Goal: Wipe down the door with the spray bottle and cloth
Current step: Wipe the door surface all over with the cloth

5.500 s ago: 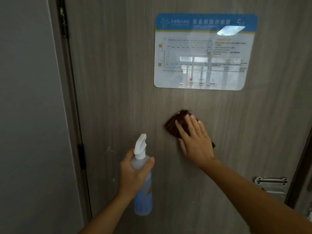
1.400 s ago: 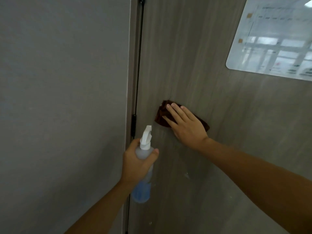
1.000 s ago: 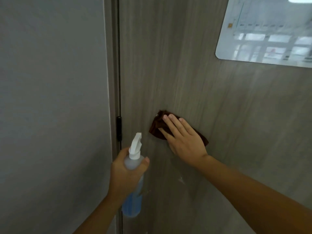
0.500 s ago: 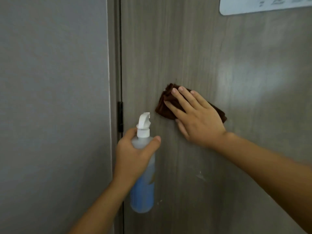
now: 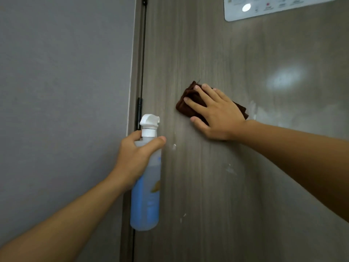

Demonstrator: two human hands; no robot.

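Observation:
A grey-brown wood-grain door [image 5: 217,186] fills the right of the head view. My right hand [image 5: 217,112] presses a dark brown cloth [image 5: 184,105] flat against it with straight, spread fingers. My left hand [image 5: 137,157] grips the neck of a clear spray bottle [image 5: 146,197] half full of blue liquid, held upright by the door's hinge edge, its white nozzle above my fingers. Small white specks and a pale smear to the right of the cloth mark the door.
A grey wall [image 5: 66,91] takes up the left. The door frame and a black hinge [image 5: 139,112] run down between wall and door. The lower edge of a white evacuation sign [image 5: 268,8] shows at top right.
My right hand has kept wiping the cloth near the hinge side and now sits a little further right. The view has shifted, so the sign is mostly out of frame. The bottle stays in my left hand.

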